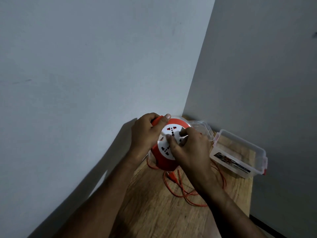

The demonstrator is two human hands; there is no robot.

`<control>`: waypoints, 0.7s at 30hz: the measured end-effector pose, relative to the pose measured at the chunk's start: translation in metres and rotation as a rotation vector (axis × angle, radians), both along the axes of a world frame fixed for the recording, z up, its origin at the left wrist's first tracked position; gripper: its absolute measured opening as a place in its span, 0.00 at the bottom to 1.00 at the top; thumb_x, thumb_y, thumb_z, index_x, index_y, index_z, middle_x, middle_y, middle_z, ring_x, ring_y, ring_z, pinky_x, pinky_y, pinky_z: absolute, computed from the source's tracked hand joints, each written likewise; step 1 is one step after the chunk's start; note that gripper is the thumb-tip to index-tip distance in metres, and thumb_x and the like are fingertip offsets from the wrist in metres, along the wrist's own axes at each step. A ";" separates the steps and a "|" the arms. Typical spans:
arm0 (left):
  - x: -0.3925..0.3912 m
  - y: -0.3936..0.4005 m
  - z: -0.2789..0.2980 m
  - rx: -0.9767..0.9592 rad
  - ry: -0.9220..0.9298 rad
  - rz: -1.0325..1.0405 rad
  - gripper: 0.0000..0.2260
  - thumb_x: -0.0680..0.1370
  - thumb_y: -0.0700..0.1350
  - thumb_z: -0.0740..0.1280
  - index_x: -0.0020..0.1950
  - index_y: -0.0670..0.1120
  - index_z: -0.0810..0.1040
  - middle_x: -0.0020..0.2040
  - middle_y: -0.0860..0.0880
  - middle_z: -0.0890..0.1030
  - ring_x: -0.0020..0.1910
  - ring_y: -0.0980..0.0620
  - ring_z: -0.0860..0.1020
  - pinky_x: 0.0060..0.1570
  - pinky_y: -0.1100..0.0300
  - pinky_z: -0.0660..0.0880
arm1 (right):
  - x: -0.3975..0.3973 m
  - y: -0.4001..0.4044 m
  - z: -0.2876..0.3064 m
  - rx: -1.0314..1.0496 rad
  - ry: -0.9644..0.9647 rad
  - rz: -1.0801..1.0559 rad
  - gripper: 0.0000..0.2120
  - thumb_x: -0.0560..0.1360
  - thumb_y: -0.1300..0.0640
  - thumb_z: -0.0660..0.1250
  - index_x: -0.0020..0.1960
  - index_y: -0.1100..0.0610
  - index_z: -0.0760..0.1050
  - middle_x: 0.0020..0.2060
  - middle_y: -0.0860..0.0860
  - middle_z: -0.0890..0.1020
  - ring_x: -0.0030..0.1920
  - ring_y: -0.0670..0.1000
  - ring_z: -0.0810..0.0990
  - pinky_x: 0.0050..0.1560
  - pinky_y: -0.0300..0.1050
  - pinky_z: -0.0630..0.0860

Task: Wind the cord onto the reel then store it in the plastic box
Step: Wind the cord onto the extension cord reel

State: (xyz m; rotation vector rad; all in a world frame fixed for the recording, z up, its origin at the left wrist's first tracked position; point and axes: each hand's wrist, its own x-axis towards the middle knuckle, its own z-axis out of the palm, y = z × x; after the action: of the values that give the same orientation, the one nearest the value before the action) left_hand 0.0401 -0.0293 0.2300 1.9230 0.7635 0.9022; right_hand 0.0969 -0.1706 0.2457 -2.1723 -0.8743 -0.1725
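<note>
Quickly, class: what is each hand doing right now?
Left hand: grips the handle of the orange-and-white plastic cord reel.
Right hand: fingers curled on the reel's white face, pinching its small knob.

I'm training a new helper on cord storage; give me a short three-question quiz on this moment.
1. True or false: the cord is fully wound onto the reel.
2. Which hand grips the reel's orange handle? A) left hand B) right hand
3. Fill in: the box stands on the table with its lid ____.

Key: 1 false, loops lie loose on the table; 2 A; 3 open.
</note>
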 end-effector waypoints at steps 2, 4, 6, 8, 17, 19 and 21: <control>0.000 0.001 0.001 0.001 -0.003 0.000 0.18 0.80 0.63 0.68 0.47 0.49 0.85 0.41 0.54 0.86 0.42 0.56 0.85 0.46 0.57 0.82 | -0.002 -0.006 0.003 -0.023 -0.154 0.012 0.16 0.76 0.44 0.71 0.52 0.57 0.80 0.43 0.52 0.85 0.39 0.49 0.82 0.34 0.33 0.72; -0.001 0.004 0.002 0.001 -0.006 -0.002 0.18 0.80 0.63 0.68 0.45 0.48 0.85 0.39 0.53 0.86 0.41 0.56 0.84 0.44 0.59 0.80 | -0.003 -0.016 0.006 -0.042 -0.400 0.079 0.13 0.75 0.48 0.72 0.53 0.56 0.79 0.46 0.53 0.83 0.41 0.51 0.82 0.36 0.44 0.78; 0.000 0.005 0.003 0.010 -0.009 -0.005 0.18 0.80 0.63 0.68 0.45 0.49 0.84 0.39 0.53 0.86 0.40 0.56 0.85 0.45 0.59 0.81 | 0.000 -0.024 0.010 -0.149 -0.530 0.220 0.19 0.72 0.50 0.74 0.61 0.53 0.78 0.55 0.53 0.80 0.51 0.54 0.80 0.44 0.51 0.80; 0.001 0.006 0.003 0.016 -0.009 -0.005 0.18 0.80 0.63 0.68 0.45 0.49 0.84 0.38 0.54 0.85 0.40 0.57 0.84 0.43 0.60 0.80 | 0.003 -0.026 0.013 -0.385 -0.529 0.333 0.33 0.68 0.51 0.77 0.71 0.49 0.71 0.64 0.55 0.74 0.62 0.57 0.74 0.54 0.56 0.78; 0.002 0.000 0.001 0.040 0.008 -0.035 0.19 0.78 0.65 0.68 0.44 0.50 0.84 0.37 0.55 0.85 0.39 0.59 0.83 0.43 0.59 0.79 | 0.007 -0.024 0.012 -0.366 -0.584 0.322 0.33 0.60 0.44 0.81 0.63 0.52 0.80 0.55 0.56 0.79 0.52 0.57 0.80 0.48 0.53 0.78; 0.002 0.000 0.001 0.046 0.015 -0.023 0.19 0.78 0.65 0.68 0.45 0.50 0.84 0.39 0.56 0.85 0.40 0.58 0.83 0.43 0.62 0.77 | 0.005 -0.021 0.011 -0.305 -0.513 0.271 0.30 0.63 0.44 0.80 0.63 0.53 0.81 0.53 0.55 0.83 0.49 0.57 0.83 0.47 0.50 0.80; 0.002 -0.001 0.000 0.024 0.014 -0.021 0.18 0.79 0.65 0.68 0.46 0.50 0.84 0.40 0.56 0.86 0.41 0.58 0.84 0.43 0.63 0.78 | 0.002 -0.015 0.011 -0.233 -0.339 0.190 0.28 0.68 0.42 0.76 0.63 0.55 0.80 0.53 0.55 0.85 0.49 0.55 0.85 0.48 0.47 0.81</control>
State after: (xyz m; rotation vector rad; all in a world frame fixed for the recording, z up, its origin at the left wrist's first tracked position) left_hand 0.0420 -0.0300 0.2301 1.9573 0.7428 0.8898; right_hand 0.0991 -0.1858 0.2565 -2.2935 -1.3444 -0.3670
